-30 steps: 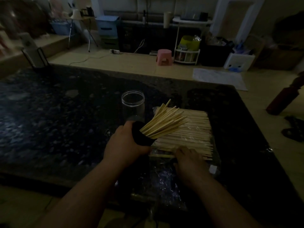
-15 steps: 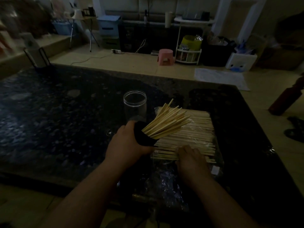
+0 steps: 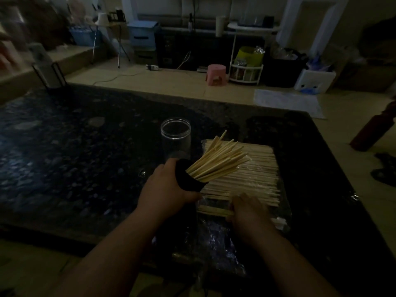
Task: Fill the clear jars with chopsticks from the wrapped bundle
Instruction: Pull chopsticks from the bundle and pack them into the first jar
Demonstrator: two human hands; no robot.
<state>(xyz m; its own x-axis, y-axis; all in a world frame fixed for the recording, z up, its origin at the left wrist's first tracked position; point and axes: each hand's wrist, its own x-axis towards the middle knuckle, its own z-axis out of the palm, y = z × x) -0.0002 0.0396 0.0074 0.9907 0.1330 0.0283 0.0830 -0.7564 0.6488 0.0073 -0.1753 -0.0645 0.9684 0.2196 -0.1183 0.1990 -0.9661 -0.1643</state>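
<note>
My left hand (image 3: 169, 189) grips a dark-looking jar (image 3: 188, 179), tilted to the right, with several chopsticks (image 3: 218, 161) fanning out of its mouth. Beneath them the wrapped bundle of chopsticks (image 3: 257, 172) lies flat on its clear plastic wrap. My right hand (image 3: 246, 209) rests on the bundle's near edge, fingers curled over a few chopsticks (image 3: 214, 211) that poke out to the left. An empty clear jar (image 3: 175, 136) stands upright just behind my left hand.
Everything sits on a dark speckled stone table (image 3: 75, 157). Crumpled clear wrap (image 3: 214, 239) spreads toward the near edge. A black stand (image 3: 51, 76) is at the far left corner. Beyond the table are a pink stool (image 3: 216, 73) and a white rack (image 3: 246, 71).
</note>
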